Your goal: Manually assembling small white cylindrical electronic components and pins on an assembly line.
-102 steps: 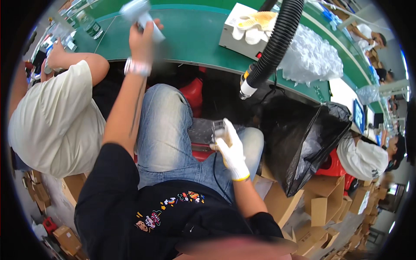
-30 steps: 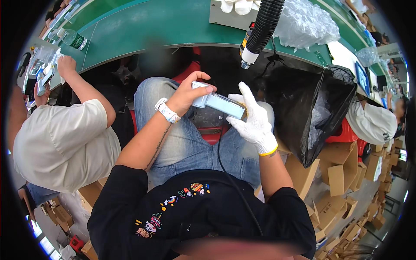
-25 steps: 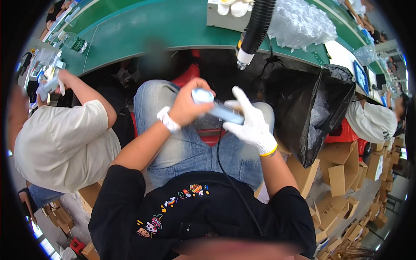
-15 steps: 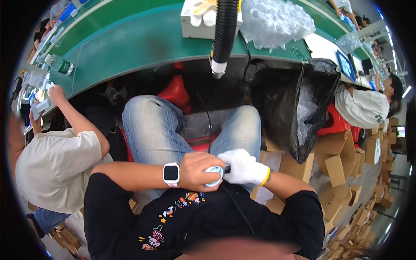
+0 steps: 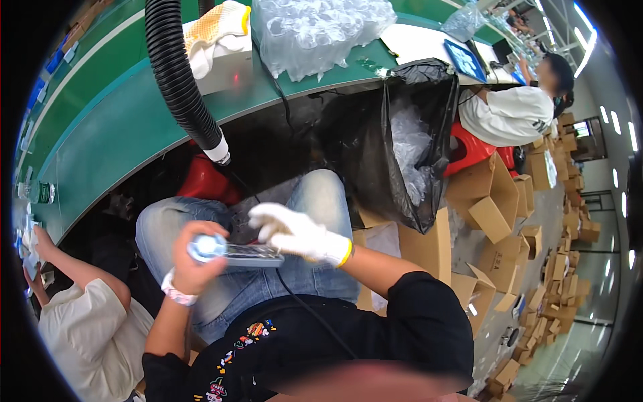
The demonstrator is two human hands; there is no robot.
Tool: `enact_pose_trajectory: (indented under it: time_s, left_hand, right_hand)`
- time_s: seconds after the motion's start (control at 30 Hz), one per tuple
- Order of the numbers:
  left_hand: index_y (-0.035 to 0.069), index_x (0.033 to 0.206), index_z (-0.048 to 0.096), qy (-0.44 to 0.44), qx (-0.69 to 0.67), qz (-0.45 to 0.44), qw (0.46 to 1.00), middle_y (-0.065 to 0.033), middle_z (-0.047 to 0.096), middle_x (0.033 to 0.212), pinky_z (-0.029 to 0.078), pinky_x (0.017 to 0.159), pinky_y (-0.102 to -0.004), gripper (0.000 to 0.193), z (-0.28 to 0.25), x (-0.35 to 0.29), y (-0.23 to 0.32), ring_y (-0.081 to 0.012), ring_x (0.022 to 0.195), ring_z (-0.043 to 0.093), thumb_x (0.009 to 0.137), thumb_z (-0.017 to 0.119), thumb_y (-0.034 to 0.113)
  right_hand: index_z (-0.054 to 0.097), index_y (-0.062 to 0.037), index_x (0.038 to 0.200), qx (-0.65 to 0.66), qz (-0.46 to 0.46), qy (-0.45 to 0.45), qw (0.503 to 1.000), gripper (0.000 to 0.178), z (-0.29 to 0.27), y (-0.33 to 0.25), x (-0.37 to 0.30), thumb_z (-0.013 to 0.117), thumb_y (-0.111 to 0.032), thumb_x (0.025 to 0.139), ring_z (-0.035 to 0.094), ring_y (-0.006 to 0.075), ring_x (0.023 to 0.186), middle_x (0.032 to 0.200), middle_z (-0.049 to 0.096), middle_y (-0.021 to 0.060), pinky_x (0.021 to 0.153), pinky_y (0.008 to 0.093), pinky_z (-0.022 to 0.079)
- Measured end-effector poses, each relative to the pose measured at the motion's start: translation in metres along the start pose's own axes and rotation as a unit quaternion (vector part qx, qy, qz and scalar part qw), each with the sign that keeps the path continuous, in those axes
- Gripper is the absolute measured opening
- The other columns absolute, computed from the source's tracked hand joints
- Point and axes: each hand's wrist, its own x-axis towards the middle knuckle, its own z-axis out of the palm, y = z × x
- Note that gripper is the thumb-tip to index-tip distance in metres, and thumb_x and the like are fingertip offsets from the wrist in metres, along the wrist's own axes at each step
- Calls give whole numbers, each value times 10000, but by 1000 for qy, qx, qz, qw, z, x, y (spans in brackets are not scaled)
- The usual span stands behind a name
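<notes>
Over my lap, my bare left hand (image 5: 196,256) is closed round a light-blue device with a round end (image 5: 207,248). From that end a long grey, shiny body (image 5: 254,255) stretches to the right; motion blurs it, and its exact kind is unclear. My right hand (image 5: 295,234), in a white knit glove with a yellow cuff, hovers just beyond the body's right end, fingers apart and nothing seen in them. Whether the glove touches the body I cannot make out. A thin black cable (image 5: 309,309) runs from below the device across my black shirt.
A black ribbed hose (image 5: 175,74) hangs ahead on the left. On the green bench (image 5: 100,157) are white gloves (image 5: 218,30) on a box and clear bagged plastic (image 5: 315,30). A black bag (image 5: 418,147) and cardboard boxes (image 5: 492,194) stand right. Co-workers sit at both sides.
My hands have moved apart and forward from my chest, the left carrying the device. My right hand has let go of the black cable end. The view has swung right.
</notes>
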Motion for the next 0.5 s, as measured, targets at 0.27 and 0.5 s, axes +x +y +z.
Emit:
enact_pose_trajectory:
  time_s: [0.27,0.5]
  left_hand:
    - [26,1430,435,396,-180,150,888,-113,599,1273,503,1014,-476,536,-108,87,36,-252,1153,605,966,677,142]
    - [-13,1148,697,513,346,215,755,-175,716,1069,543,906,-383,596,-242,297,34,-275,998,692,723,899,353]
  right_hand:
    - [629,-14,1214,-359,-119,298,876,333,-97,71,16,729,-86,904,678,195,991,1122,684,123,874,342,562]
    - [648,-32,980,-183,-136,298,927,62,-93,79,39,686,-14,934,675,165,818,1052,688,103,771,319,572]
